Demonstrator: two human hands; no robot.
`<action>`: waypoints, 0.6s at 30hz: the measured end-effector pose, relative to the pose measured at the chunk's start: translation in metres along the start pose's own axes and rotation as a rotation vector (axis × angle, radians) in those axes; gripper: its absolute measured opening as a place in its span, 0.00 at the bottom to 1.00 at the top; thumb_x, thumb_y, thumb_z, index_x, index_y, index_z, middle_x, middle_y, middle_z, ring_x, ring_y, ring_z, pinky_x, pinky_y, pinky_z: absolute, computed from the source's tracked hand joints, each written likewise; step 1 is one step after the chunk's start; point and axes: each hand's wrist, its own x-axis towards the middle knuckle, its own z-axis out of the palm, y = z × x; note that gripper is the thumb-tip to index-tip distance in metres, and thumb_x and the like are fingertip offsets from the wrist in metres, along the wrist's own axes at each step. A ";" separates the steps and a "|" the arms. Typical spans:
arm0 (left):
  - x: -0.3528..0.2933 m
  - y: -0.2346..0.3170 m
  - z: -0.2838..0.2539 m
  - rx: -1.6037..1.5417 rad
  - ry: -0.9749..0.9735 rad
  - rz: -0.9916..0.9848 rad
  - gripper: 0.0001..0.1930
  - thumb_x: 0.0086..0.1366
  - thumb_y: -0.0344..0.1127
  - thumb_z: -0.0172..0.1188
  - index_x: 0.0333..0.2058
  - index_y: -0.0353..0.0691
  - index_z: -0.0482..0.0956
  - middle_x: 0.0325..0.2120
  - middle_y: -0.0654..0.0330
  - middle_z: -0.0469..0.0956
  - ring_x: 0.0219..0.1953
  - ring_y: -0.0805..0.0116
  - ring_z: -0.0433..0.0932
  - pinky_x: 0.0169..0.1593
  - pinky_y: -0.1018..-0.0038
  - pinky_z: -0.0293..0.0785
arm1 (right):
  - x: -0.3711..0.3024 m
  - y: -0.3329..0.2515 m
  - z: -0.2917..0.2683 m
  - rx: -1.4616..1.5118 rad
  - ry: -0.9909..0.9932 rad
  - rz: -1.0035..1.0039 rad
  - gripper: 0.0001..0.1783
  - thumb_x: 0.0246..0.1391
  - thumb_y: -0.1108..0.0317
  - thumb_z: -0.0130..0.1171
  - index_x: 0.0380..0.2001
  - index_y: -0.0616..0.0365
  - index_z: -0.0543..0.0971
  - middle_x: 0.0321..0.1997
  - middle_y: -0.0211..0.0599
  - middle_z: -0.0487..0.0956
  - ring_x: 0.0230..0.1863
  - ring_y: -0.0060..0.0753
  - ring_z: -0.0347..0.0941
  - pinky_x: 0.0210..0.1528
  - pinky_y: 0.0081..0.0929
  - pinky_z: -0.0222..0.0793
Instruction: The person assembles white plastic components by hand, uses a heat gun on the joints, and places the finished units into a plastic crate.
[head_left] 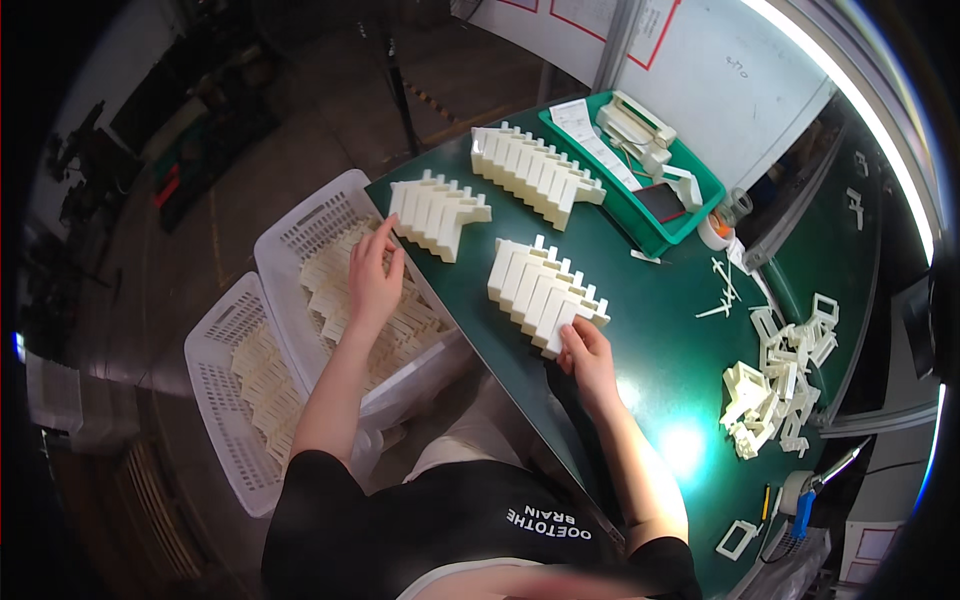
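My left hand [376, 277] is beside the table's left edge, over the rim of a white basket. Its fingers are stretched and apart, the tips close to a row of cream plastic parts [432, 215]; whether they touch it I cannot tell. My right hand [590, 362] has its thumb and fingers at the near end of another row of cream plastic parts [545, 295], nested side by side on the green table. Those fingers are closed on the end part. Farther back lies a third row of the same parts [530, 172].
Two white perforated baskets [268, 240] [215, 375] of similar parts stand left of the table. A green bin [640, 225] holds papers and plastic pieces. Loose frame-shaped parts [775, 385] are heaped at right. Nearby are thin scraps [722, 290], tape rolls [716, 230] and a blue-handled tool [803, 515].
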 end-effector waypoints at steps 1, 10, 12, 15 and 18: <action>0.003 -0.006 -0.001 0.149 -0.005 0.071 0.26 0.62 0.25 0.57 0.59 0.49 0.71 0.32 0.62 0.70 0.37 0.67 0.70 0.46 0.71 0.69 | 0.009 -0.003 0.007 0.000 -0.018 -0.011 0.17 0.65 0.63 0.52 0.50 0.64 0.75 0.21 0.23 0.70 0.21 0.13 0.63 0.24 0.13 0.58; 0.009 -0.015 0.004 0.335 -0.121 0.133 0.31 0.60 0.26 0.56 0.63 0.50 0.67 0.31 0.59 0.72 0.39 0.59 0.71 0.46 0.66 0.70 | 0.054 -0.010 0.038 -0.031 -0.062 -0.023 0.15 0.65 0.61 0.52 0.45 0.63 0.76 0.20 0.24 0.70 0.21 0.14 0.64 0.23 0.14 0.57; 0.008 -0.012 0.003 0.348 -0.100 0.190 0.32 0.59 0.28 0.58 0.63 0.51 0.67 0.30 0.59 0.71 0.37 0.60 0.70 0.44 0.66 0.70 | 0.056 -0.011 0.040 -0.031 -0.065 -0.018 0.15 0.64 0.61 0.52 0.45 0.63 0.77 0.20 0.24 0.70 0.21 0.14 0.64 0.23 0.14 0.57; 0.002 -0.003 0.003 0.315 -0.141 0.289 0.32 0.59 0.28 0.58 0.64 0.52 0.66 0.30 0.60 0.71 0.36 0.61 0.70 0.42 0.66 0.71 | 0.058 -0.011 0.044 -0.020 -0.062 -0.004 0.15 0.64 0.62 0.52 0.45 0.63 0.77 0.20 0.24 0.69 0.21 0.14 0.64 0.23 0.14 0.57; 0.000 0.003 0.005 0.354 -0.202 0.297 0.33 0.59 0.29 0.58 0.64 0.53 0.66 0.30 0.62 0.71 0.34 0.62 0.70 0.41 0.67 0.71 | 0.059 -0.010 0.045 -0.006 -0.065 -0.011 0.16 0.64 0.61 0.53 0.45 0.63 0.77 0.20 0.24 0.69 0.20 0.14 0.64 0.22 0.14 0.56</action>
